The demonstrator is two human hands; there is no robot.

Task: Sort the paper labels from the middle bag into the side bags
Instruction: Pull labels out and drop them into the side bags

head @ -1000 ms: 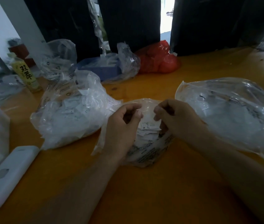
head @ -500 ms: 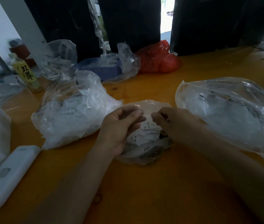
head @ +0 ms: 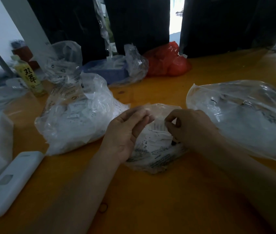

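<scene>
Here the orange table point(head: 150, 200) runs bare from the middle bag point(head: 152, 149) toward me, one small ring point(head: 103, 207) lying by my left forearm; a white device point(head: 10, 183) sits at the near left edge; a yellow bottle point(head: 30, 76), a blue-filled bag point(head: 117, 70) and a red bag point(head: 166, 61) line the far edge against dark curtains. The left bag point(head: 76, 115), stuffed with paper labels, touches the middle bag's left side; the right bag point(head: 245, 119) lies just beside my right wrist.

Since half a second ago my right hand point(head: 187, 129) has risen off the pile and now pinches one paper label point(head: 157, 126) between thumb and forefinger; my left hand point(head: 125, 132) has turned palm-inward, its fingers more upright.

The pinched label hangs over the middle bag's mouth, between both hands; my left fingers curl on the bag's clear rim, though whether they truly grip it I cannot tell.
</scene>
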